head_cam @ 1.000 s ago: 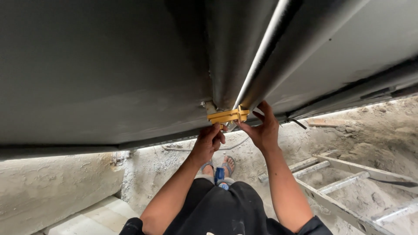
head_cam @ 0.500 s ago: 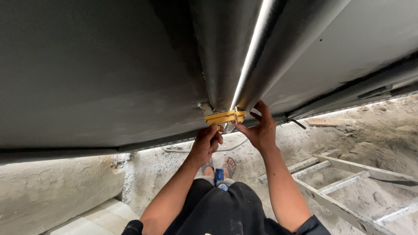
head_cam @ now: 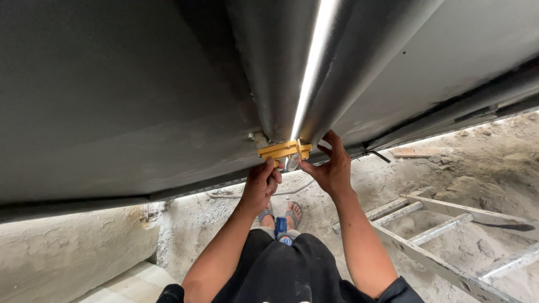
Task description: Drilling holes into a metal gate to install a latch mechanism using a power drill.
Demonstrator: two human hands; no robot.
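Left hand [head_cam: 260, 185] is curled closed under the left end of the yellow clamp [head_cam: 283, 151], fingertips pressing its underside. Right hand [head_cam: 332, 167] is partly open: thumb and fingers spread, thumb tip at the clamp's right end, fingers reaching up onto the metal duct [head_cam: 292, 73] just behind it. Can't tell whether the right hand actually pinches the clamp or only steadies it.

Clamp sits at the near end of the duct seam, where the bright strip [head_cam: 311, 56] between the two rounded duct halves comes down to the edge. It is touching the duct lip.

Versus the earlier frames: clamp and both hands sit in the same spot relative to the seam; left hand has closed up tighter under the clamp, right hand's fingers have shifted a bit higher on the duct. View has drifted slightly, nothing else moved.

Orientation: clamp's long axis runs left-right, roughly level, with a slight upward tilt toward the right. That is crosswise to the seam, which runs away from the hands up and to the far side.

Around it: flat grey panel [head_cam: 112, 95] to the left of the duct, another to the right. Below, sandalled feet [head_cam: 279, 213] on sandy ground [head_cam: 466, 151], a ladder [head_cam: 443, 235] lying flat to the right, a concrete block [head_cam: 67, 252] at lower left.
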